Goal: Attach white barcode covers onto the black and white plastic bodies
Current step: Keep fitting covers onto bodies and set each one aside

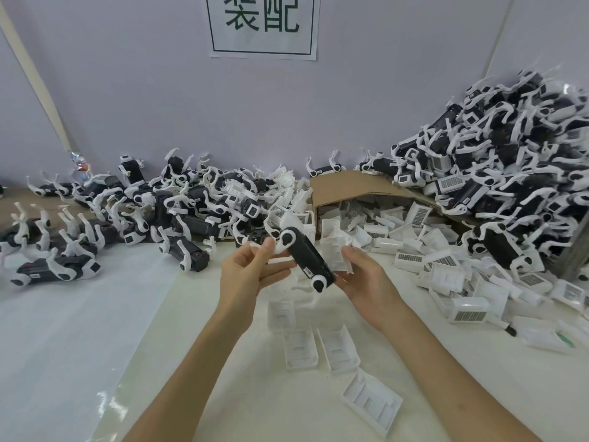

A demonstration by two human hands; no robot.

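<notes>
Your left hand (251,269) pinches a white leg of the black body (307,255) raised over the tabletop (79,330); your right hand (366,275) grips a white cover (338,253) beside it. Loose covers (334,349) lie beneath, a cardboard box (344,186) and piled bodies (510,161) behind.

White bench (79,330), strewn: loose white covers (334,347) near the tipped cardboard box (344,186), heaped black and white bodies (497,173) right of box, more bodies (57,269) left.
</notes>
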